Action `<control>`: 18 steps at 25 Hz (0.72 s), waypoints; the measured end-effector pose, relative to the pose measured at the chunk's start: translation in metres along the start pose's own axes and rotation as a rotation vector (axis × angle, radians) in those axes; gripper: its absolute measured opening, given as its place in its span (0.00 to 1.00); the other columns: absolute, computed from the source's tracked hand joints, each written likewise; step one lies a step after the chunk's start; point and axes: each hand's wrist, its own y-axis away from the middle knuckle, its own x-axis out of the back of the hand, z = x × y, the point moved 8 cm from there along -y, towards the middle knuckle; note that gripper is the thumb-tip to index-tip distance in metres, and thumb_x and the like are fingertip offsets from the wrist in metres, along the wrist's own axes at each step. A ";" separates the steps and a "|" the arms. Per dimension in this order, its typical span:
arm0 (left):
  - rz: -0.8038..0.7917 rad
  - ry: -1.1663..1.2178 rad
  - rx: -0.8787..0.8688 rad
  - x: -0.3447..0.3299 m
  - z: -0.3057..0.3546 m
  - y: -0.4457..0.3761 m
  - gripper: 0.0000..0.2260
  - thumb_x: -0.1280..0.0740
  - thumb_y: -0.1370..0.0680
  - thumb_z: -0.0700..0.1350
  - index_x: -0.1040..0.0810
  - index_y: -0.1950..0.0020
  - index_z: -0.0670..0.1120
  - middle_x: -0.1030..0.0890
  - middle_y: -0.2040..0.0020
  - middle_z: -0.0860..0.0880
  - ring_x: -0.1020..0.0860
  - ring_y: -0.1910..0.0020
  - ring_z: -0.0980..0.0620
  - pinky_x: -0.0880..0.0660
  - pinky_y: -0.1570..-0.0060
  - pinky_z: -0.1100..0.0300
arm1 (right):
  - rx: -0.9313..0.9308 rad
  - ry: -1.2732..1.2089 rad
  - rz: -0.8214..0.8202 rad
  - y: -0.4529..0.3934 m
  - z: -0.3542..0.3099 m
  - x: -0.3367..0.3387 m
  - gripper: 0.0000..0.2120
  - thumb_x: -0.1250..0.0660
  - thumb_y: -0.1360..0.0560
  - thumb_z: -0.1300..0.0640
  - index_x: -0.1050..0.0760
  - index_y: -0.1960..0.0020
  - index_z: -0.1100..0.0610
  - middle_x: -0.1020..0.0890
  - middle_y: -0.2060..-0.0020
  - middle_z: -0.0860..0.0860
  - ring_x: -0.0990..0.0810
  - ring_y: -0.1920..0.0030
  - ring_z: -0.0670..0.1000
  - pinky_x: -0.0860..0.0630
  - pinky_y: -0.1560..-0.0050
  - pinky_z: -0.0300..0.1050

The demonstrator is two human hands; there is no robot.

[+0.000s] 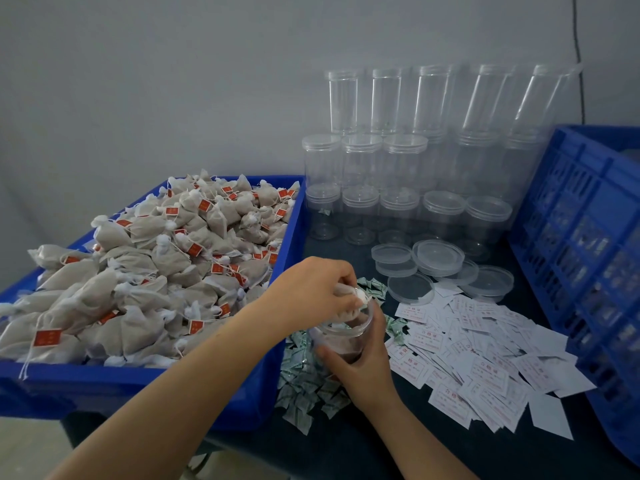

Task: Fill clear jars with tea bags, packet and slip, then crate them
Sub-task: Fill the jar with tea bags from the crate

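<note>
Right hand grips jar; left fingers pinch tea bag at mouth.

A single head-worn camera looks forward and down at the tabletop from close above (wide-angle, so edges bow), facing a grey wall behind; both forearms reach in from below.

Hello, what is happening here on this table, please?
A person is packing tea. The right hand grips an open clear jar while the left hand pushes a tea bag into its mouth. More tea bags fill the blue tray. Small packets, paper slips, loose lids and stacked empty jars lie nearby.
</note>
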 end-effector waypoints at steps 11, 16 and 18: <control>-0.023 -0.052 -0.026 -0.009 -0.001 -0.001 0.09 0.33 0.24 0.49 0.22 0.46 0.49 0.19 0.51 0.52 0.22 0.51 0.54 0.24 0.49 0.52 | -0.027 0.017 -0.004 0.000 -0.001 0.001 0.43 0.21 0.43 0.37 0.47 0.43 0.13 0.28 0.35 0.35 0.27 0.38 0.32 0.27 0.48 0.26; 0.012 -0.046 -0.037 -0.001 -0.004 -0.001 0.07 0.33 0.24 0.50 0.22 0.48 0.49 0.20 0.54 0.55 0.22 0.53 0.56 0.23 0.50 0.54 | -0.040 -0.006 -0.007 -0.001 0.004 0.000 0.45 0.19 0.42 0.42 0.45 0.42 0.14 0.28 0.33 0.43 0.24 0.40 0.34 0.25 0.50 0.27; 0.039 -0.043 -0.040 0.003 -0.006 -0.001 0.07 0.33 0.23 0.51 0.22 0.49 0.50 0.22 0.57 0.56 0.22 0.54 0.57 0.23 0.50 0.55 | -0.031 -0.012 -0.013 -0.001 0.004 0.000 0.45 0.19 0.41 0.43 0.46 0.40 0.16 0.30 0.33 0.39 0.26 0.40 0.30 0.27 0.50 0.25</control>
